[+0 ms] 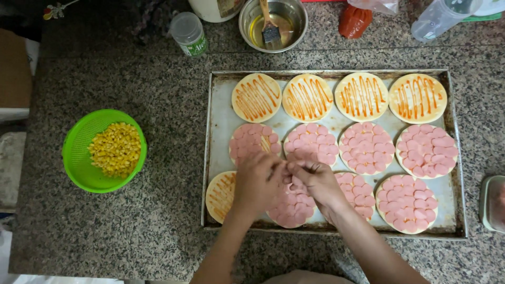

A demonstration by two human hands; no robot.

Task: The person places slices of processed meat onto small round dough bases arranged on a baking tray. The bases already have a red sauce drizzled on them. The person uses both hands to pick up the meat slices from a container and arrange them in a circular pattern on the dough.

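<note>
Near edge of tray [215, 158]: left hand [256, 183] and right hand [315, 181] meeting over a round [292, 208] partly covered with pink sausage slices, second from the tray's near-left corner. Fingers of both curled in, tips touching; whether any slice is pinched between them, cannot tell. At the near-left corner, a bare sauced round [221, 195], partly hidden by the left hand. Further right along the near edge, one sliced round [357, 193] partly under the right wrist and one fully covered [406, 203] toward the near-right corner.

Middle row: four rounds fully covered with slices [366, 148].

Far edge of tray: four rounds with orange sauce stripes only [307, 98].

Left of tray, on the granite counter [158, 105]: green colander [79, 158] with corn kernels [115, 149]. At the counter's right edge, a clear container [493, 204], partly cut off.

Far edge of counter: small capped jar [189, 33], steel bowl [250, 26] with oil and brush [270, 27], red pouch [354, 21], clear bottle [439, 18] lying over.
</note>
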